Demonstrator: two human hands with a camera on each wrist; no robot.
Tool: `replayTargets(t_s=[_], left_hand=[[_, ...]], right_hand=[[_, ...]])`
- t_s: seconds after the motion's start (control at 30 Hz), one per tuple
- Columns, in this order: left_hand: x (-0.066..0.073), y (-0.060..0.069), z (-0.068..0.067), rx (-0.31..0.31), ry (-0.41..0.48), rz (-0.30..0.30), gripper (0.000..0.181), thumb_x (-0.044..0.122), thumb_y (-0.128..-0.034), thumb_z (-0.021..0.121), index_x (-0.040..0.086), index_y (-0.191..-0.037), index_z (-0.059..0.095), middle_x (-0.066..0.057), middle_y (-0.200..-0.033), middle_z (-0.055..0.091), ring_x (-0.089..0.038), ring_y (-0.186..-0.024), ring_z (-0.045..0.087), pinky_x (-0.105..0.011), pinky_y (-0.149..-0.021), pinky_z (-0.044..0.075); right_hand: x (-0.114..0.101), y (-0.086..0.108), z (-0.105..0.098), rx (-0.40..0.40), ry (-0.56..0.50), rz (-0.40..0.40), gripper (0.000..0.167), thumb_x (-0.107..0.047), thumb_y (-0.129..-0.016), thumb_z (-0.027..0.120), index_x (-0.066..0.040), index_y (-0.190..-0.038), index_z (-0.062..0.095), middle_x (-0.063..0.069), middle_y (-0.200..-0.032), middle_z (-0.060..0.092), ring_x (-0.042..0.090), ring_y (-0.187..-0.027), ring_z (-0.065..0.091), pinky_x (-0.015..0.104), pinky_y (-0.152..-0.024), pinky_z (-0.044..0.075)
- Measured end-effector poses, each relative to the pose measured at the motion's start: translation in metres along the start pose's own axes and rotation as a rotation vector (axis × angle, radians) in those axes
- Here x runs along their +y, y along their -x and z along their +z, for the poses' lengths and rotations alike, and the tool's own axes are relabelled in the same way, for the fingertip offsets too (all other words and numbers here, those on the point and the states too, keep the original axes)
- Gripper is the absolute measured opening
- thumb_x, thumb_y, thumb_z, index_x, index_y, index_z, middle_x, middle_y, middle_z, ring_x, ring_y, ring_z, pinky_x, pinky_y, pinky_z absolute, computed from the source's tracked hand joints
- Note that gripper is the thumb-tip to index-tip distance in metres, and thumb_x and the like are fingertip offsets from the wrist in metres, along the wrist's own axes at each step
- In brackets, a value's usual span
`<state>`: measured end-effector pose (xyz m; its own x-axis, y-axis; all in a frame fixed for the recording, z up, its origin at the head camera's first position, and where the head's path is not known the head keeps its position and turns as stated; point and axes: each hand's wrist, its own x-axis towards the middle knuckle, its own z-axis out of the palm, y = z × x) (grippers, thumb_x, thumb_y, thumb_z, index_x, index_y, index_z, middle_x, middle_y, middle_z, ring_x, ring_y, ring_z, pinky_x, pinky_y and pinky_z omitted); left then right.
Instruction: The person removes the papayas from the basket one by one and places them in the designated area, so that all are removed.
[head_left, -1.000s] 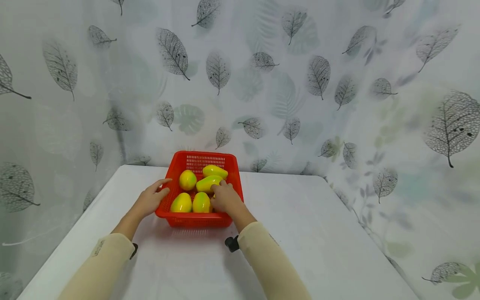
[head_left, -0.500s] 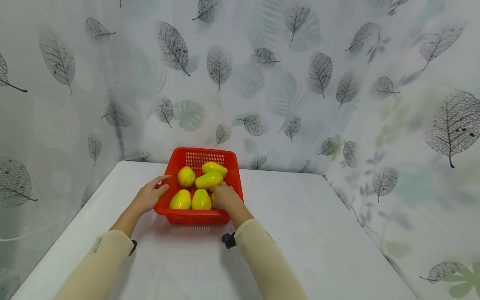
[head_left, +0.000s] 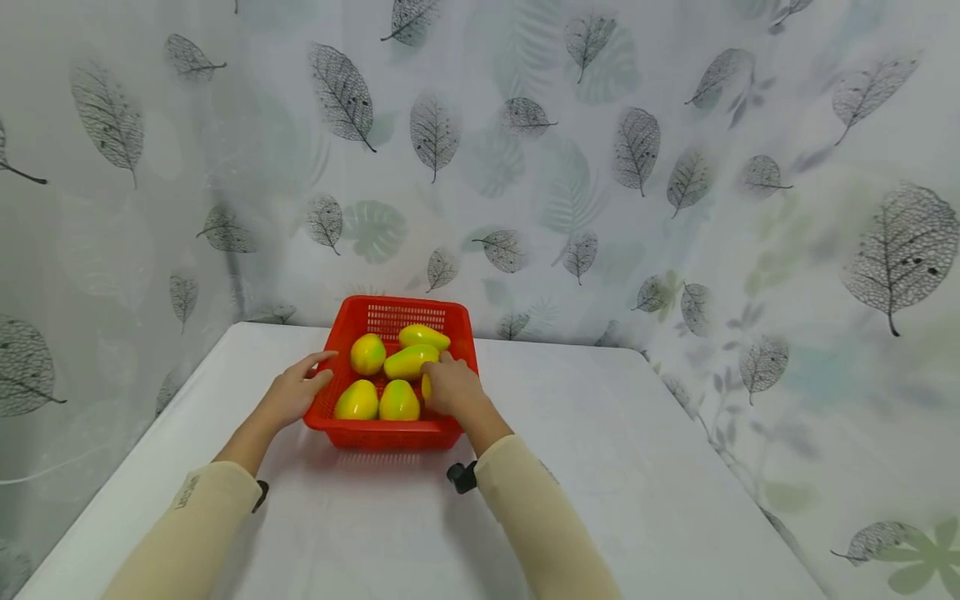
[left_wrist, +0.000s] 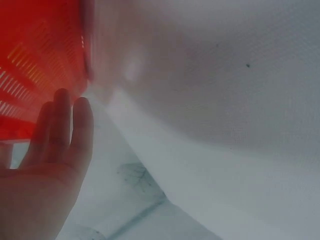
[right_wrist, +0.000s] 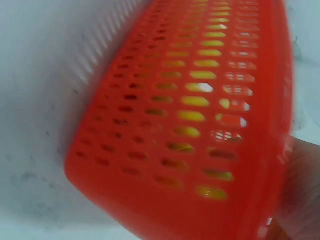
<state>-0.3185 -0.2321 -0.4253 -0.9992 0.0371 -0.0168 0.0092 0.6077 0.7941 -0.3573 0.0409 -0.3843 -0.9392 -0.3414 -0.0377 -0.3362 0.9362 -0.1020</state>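
A red plastic basket (head_left: 393, 435) with slotted walls holds several glossy yellow-green mangoes (head_left: 399, 402). Down in its right part, my right hand (head_left: 457, 390) grips a yellow mango (head_left: 426, 389), mostly hidden behind the fingers. From the right wrist, the basket wall (right_wrist: 150, 150) fills the view and only part of that hand (right_wrist: 305, 192) shows past the rim. My left hand (head_left: 292, 396) is at the basket's left side, thumb and fingers spread near the rim. In the left wrist view, its fingers (left_wrist: 61, 120) are straight alongside the outer wall (left_wrist: 45, 55).
The basket stands toward the back of a white-covered table (head_left: 615, 467). Leaf-printed curtains (head_left: 480, 167) hang behind the table and along both sides. A small black device (head_left: 461, 477) is strapped at the right wrist.
The view has shifted slightly. Within the basket, the right hand has come up a little with the mango, more of which shows beside the fingers. The left hand stays by the rim.
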Motion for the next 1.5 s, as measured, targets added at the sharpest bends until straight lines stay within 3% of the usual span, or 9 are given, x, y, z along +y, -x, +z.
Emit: replayTargets(t_s=[0.3, 0.6, 1.0, 1.27, 1.5], left_hand=[[0.001, -0.002, 0.000, 0.003, -0.012, 0.005, 0.056, 0.032, -0.1114, 0.040, 0.013, -0.163, 0.029, -0.033, -0.152, 0.041, -0.047, -0.126, 0.053, -0.052, -0.099, 0.058], [0.000, 0.000, 0.000, 0.000, -0.004, 0.012, 0.057, 0.032, -0.1112, 0.041, 0.012, -0.163, 0.029, -0.034, -0.151, 0.041, -0.047, -0.123, 0.056, -0.050, -0.095, 0.060], [0.000, 0.000, 0.001, 0.000, -0.004, 0.017, 0.056, 0.033, -0.1112, 0.040, 0.013, -0.163, 0.030, -0.034, -0.153, 0.040, -0.048, -0.126, 0.054, -0.053, -0.098, 0.058], [-0.001, 0.001, 0.000, 0.001, 0.004, 0.015, 0.056, 0.032, -0.1113, 0.041, 0.012, -0.162, 0.030, -0.034, -0.152, 0.040, -0.048, -0.126, 0.054, -0.053, -0.097, 0.059], [-0.001, -0.002, 0.000, 0.004, 0.002, 0.019, 0.055, 0.031, -0.1111, 0.041, 0.012, -0.162, 0.030, -0.033, -0.151, 0.042, -0.047, -0.125, 0.054, -0.052, -0.097, 0.059]], right_hand=[[0.017, -0.001, -0.034, 0.156, -0.064, -0.020, 0.065, -0.022, -0.089, 0.078, -0.026, -0.150, 0.055, 0.008, -0.161, 0.041, 0.032, -0.136, 0.051, 0.049, -0.106, 0.055], [0.057, 0.001, -0.050, 0.300, -0.183, 0.031, 0.062, -0.013, -0.091, 0.074, -0.022, -0.149, 0.056, 0.011, -0.163, 0.038, 0.036, -0.139, 0.048, 0.049, -0.107, 0.054], [0.110, 0.008, -0.022, 0.291, -0.237, 0.104, 0.058, -0.011, -0.090, 0.072, -0.016, -0.146, 0.059, 0.018, -0.162, 0.038, 0.040, -0.139, 0.048, 0.052, -0.109, 0.051], [0.127, 0.008, 0.009, 0.240, -0.257, 0.177, 0.056, -0.014, -0.091, 0.072, -0.016, -0.145, 0.059, 0.018, -0.161, 0.039, 0.042, -0.133, 0.051, 0.054, -0.108, 0.051], [0.132, 0.009, 0.023, 0.208, -0.260, 0.191, 0.052, -0.013, -0.091, 0.070, -0.014, -0.142, 0.061, 0.020, -0.159, 0.041, 0.044, -0.132, 0.051, 0.055, -0.110, 0.049]])
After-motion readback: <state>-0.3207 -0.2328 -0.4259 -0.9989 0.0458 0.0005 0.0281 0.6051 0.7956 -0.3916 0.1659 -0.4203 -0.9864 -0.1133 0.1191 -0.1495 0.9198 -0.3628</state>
